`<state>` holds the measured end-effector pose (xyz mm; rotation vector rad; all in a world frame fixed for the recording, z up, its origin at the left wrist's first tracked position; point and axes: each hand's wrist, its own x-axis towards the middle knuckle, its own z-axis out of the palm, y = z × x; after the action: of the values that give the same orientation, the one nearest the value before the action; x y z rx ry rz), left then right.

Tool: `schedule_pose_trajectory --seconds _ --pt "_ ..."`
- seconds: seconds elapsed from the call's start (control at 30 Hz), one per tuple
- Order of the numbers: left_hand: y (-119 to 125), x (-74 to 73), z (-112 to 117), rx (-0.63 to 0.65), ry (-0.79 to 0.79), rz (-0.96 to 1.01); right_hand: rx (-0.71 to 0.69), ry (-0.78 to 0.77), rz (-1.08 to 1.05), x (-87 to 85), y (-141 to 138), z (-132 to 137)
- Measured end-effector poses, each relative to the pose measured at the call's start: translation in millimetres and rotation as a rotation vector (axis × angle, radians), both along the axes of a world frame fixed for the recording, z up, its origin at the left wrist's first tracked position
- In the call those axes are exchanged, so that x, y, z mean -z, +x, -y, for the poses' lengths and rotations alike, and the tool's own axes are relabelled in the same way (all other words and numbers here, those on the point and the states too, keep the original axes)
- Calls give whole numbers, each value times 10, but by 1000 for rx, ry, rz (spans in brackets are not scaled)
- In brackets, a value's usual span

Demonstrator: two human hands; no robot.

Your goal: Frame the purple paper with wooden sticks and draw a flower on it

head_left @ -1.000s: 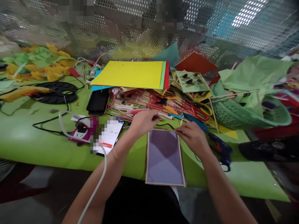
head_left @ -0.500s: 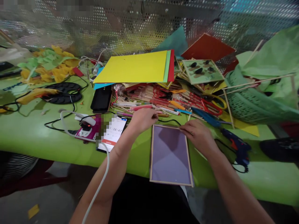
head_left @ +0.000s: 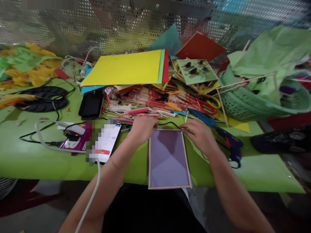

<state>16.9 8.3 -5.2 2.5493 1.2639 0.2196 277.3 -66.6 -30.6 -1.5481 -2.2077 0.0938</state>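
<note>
Green table (head_left: 259, 176) bears a purple panel (head_left: 168, 160) at its near edge; right hand (head_left: 201, 134) pinches the panel's far strip (head_left: 167, 130), left hand (head_left: 143, 128) curls opposite, hold unclear.

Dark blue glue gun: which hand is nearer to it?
Right. The right hand is left of the glue gun, at the top right corner of the purple panel; the left hand is farther, at the panel's top left corner.

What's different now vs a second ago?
The left hand has moved down, closer to the far left corner of the purple panel; contact is unclear. The camera view shifted too. Unchanged: the right hand at the far right corner, panel, glue gun.
</note>
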Motion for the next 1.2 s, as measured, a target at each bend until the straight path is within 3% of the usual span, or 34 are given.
schedule_pose_trajectory --seconds 0.13,0.23,0.47,0.7,0.87,1.0,1.2 --pt "-2 -27 -7 17 5 -29 93 3 -32 -94 57 15" --pt "-2 -25 -12 21 10 -40 86 -63 -35 -99 58 8" --pt "-16 -1 -39 28 4 -46 51 -98 -34 -10 7 -10" --pt "-104 -73 -83 -52 -92 86 13 -54 7 93 -38 -30" --pt "-117 -101 -85 -40 -122 128 17 -22 22 129 -49 -51" --pt "-43 -82 -49 -1 -77 215 18 32 35 59 -77 -50" --pt "155 11 74 154 -3 263 6 146 113 -131 -269 -2"
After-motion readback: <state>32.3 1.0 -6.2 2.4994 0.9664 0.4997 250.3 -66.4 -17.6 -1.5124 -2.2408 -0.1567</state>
